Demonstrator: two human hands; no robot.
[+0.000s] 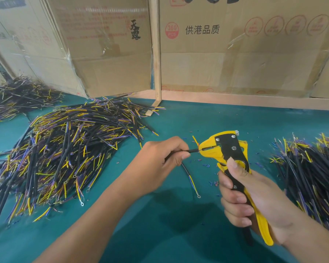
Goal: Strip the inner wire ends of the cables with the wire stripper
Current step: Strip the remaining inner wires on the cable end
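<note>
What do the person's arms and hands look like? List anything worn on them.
Both forearms are bare as far as the frame shows: no sleeves or cuffs visible. The left hand and the right hand wear no gloves, and no rings, watch or bracelet show. The fingernails are short and unpainted.

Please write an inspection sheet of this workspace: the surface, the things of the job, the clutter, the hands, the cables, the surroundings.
Surface: green table, bare in front.
Job's things: yellow-black wire stripper; its head is at the end of a black cable.
Clutter: small insulation bits scattered near the stripper.
Hands: left hand pinches the cable; right hand grips the stripper handles.
Cables: big pile at left, smaller pile far left, another pile at right.
Surroundings: cardboard boxes behind, wooden post.
</note>
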